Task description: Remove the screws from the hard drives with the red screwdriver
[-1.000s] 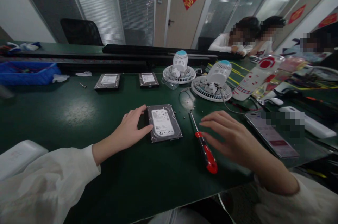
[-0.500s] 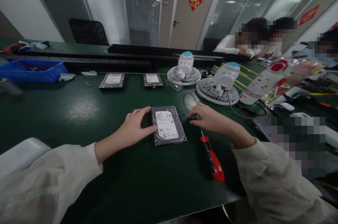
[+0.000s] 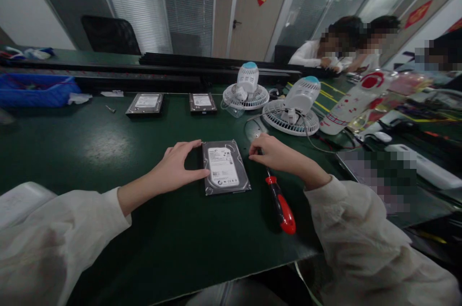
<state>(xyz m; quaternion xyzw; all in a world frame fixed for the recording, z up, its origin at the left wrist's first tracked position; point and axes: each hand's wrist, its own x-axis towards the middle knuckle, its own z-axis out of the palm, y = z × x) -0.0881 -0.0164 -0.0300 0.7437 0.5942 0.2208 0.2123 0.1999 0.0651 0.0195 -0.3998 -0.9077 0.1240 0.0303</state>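
Observation:
A hard drive [image 3: 224, 167] with a white label lies flat on the dark green table in front of me. My left hand [image 3: 176, 164] holds its left edge between the thumb, which touches the label side, and the forefinger at the far left corner. To the right of the drive, my right hand [image 3: 272, 156] has its fingers pinched together low over the table; what is in them, if anything, is hidden. Just below those fingers lies a red and black screwdriver [image 3: 280, 205], handle toward me, the end of its shaft covered by the hand.
Two more hard drives [image 3: 145, 104] [image 3: 202, 103] lie farther back. White fans [image 3: 246, 89] [image 3: 298, 104] with cables stand right of them. A blue bin [image 3: 38, 89] is at far left, a patterned bottle [image 3: 352, 104] at right. Other people [image 3: 310, 56] sit beyond.
The whole view has shifted slightly, moving everything left and up. My right hand is a little closer to the drive, its fingers still pinched. The left hand stays on the drive.

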